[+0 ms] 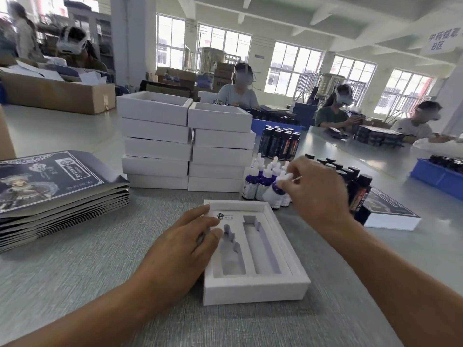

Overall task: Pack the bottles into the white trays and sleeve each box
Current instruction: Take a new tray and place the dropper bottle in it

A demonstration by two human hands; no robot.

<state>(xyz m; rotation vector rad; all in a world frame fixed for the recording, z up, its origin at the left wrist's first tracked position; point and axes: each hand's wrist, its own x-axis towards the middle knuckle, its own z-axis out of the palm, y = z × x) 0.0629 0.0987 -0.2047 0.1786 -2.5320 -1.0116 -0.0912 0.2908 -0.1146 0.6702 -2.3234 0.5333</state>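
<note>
Sleeves [50, 186]: dark printed stack, flat on the desk [87, 271] at far left.
Left hand [180, 249]: fingers straight, pressing the near tray's left edge, holding nothing.
Tray [253, 286]: white, open, both slots vacant, centre of desk.
Tray stacks [185, 146]: two white piles behind.
Dropper bottle [274, 192]: tilted, just beyond the tray's far right corner.
Right hand [315, 189]: fingers curled, pinching that bottle's white cap.
Dark bottles [355, 186]: upright, right of the hand.

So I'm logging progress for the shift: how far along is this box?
Done: one sleeved box lies at the right. In hand: the left hand steadies the open tray, both its slots empty, while the right hand lifts a dropper bottle. Left: fill both slots, add a sleeve from the pile, then work through the stacked trays.
</note>
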